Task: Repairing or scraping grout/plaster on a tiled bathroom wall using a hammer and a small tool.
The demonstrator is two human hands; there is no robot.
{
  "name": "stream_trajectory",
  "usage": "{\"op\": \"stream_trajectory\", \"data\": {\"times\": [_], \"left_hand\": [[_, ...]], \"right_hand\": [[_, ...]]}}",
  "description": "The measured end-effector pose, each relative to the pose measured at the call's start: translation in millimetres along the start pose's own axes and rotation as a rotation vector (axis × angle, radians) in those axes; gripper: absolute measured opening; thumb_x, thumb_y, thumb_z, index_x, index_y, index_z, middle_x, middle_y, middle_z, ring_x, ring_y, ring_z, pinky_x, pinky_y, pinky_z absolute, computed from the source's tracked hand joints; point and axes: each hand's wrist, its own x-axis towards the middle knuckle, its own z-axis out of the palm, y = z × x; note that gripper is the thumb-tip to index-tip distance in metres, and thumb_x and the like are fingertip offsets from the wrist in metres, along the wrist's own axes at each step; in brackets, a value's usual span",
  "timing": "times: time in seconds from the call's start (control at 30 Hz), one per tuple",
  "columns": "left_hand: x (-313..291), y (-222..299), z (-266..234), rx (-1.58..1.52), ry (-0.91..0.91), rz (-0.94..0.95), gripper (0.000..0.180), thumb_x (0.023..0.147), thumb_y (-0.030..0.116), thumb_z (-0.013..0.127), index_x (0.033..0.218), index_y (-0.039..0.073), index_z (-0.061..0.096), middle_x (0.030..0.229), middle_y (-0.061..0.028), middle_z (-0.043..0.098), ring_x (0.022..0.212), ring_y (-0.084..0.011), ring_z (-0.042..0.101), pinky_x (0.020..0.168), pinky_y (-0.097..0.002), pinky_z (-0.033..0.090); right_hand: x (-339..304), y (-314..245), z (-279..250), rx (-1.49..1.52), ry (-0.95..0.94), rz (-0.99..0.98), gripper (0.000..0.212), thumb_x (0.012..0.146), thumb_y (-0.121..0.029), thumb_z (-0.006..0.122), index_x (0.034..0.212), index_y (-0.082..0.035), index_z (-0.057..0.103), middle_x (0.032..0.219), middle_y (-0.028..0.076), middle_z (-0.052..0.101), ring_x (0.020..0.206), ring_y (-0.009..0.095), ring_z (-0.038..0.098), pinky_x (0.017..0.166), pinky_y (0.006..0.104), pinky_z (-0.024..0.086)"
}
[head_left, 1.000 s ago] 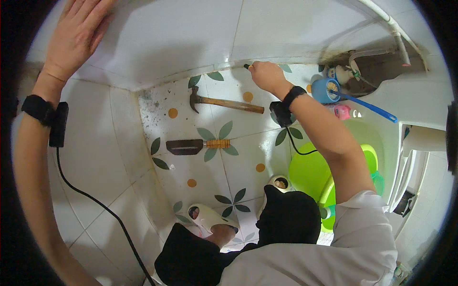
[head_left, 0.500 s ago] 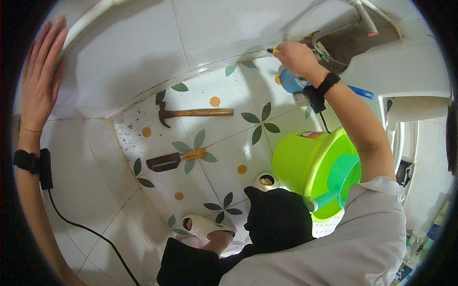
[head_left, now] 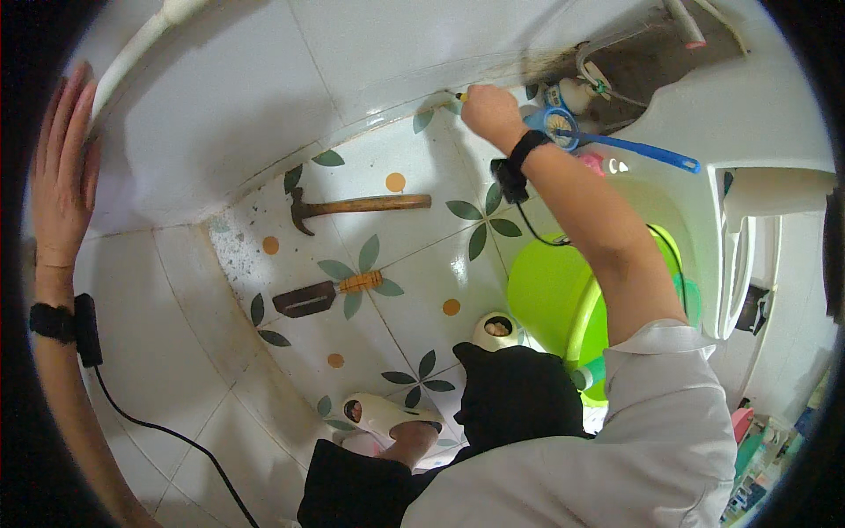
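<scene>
My left hand (head_left: pixel 63 172) lies flat and open against the white wall tile at the far left, with a black wrist strap and cable below it. My right hand (head_left: pixel 488 113) reaches forward to the joint where the patterned floor meets the wall. It is closed around a small thin tool (head_left: pixel 458 95) whose tip pokes out to the left. Most of the tool is hidden in my fist. A blue long-handled brush (head_left: pixel 642 151) lies just right of that hand.
A wooden-handled hammer (head_left: pixel 361 206) and a dark flat scraper (head_left: pixel 326 295) lie on the leaf-patterned floor. A bright green bucket (head_left: pixel 554 299) sits under my right forearm. The white toilet (head_left: pixel 757 132) fills the right side. A white pipe (head_left: pixel 132 53) runs up the wall.
The view has swung, so the hammer and scraper now sit more to the left and the green bucket shows fully. My right hand stays at the floor-wall joint; my left hand stays on the wall.
</scene>
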Motion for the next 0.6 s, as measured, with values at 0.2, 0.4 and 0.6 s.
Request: {"op": "stream_trajectory", "data": {"times": [0.2, 0.4, 0.6], "left_hand": [[-2.5, 1.1, -4.8, 0.055, -0.047, 0.0, 0.056, 0.09, 0.009, 0.054, 0.143, 0.017, 0.036, 0.149, -0.0029, 0.034, 0.139, -0.024, 0.029, 0.113, -0.0404, 0.027], [-5.4, 5.4, -1.9, 0.026, -0.034, -0.034, 0.053, 0.091, 0.009, 0.053, 0.142, 0.014, 0.038, 0.149, -0.0049, 0.034, 0.139, -0.0245, 0.028, 0.114, -0.0426, 0.024], [-1.1, 6.7, 0.6, 0.005, -0.035, -0.039, 0.051, 0.092, 0.009, 0.052, 0.141, 0.012, 0.039, 0.149, -0.0064, 0.034, 0.139, -0.0262, 0.029, 0.113, -0.0437, 0.023]], "right_hand": [[-22.2, 20.6, 32.9, 0.218, -0.142, 0.291, 0.03, 0.086, -0.022, 0.049, 0.093, 0.002, 0.066, 0.096, 0.026, 0.065, 0.092, 0.04, 0.064, 0.082, 0.0463, 0.051], [-13.1, 18.9, 60.3, 0.65, 0.192, 0.558, 0.041, 0.09, -0.03, 0.045, 0.093, 0.007, 0.061, 0.095, 0.03, 0.062, 0.094, 0.045, 0.06, 0.083, 0.049, 0.047], [11.1, -24.0, 99.2, 1.249, 0.586, 0.689, 0.035, 0.094, -0.028, 0.043, 0.093, 0.005, 0.054, 0.073, 0.016, 0.059, 0.059, 0.024, 0.056, 0.056, 0.0357, 0.046]]}}
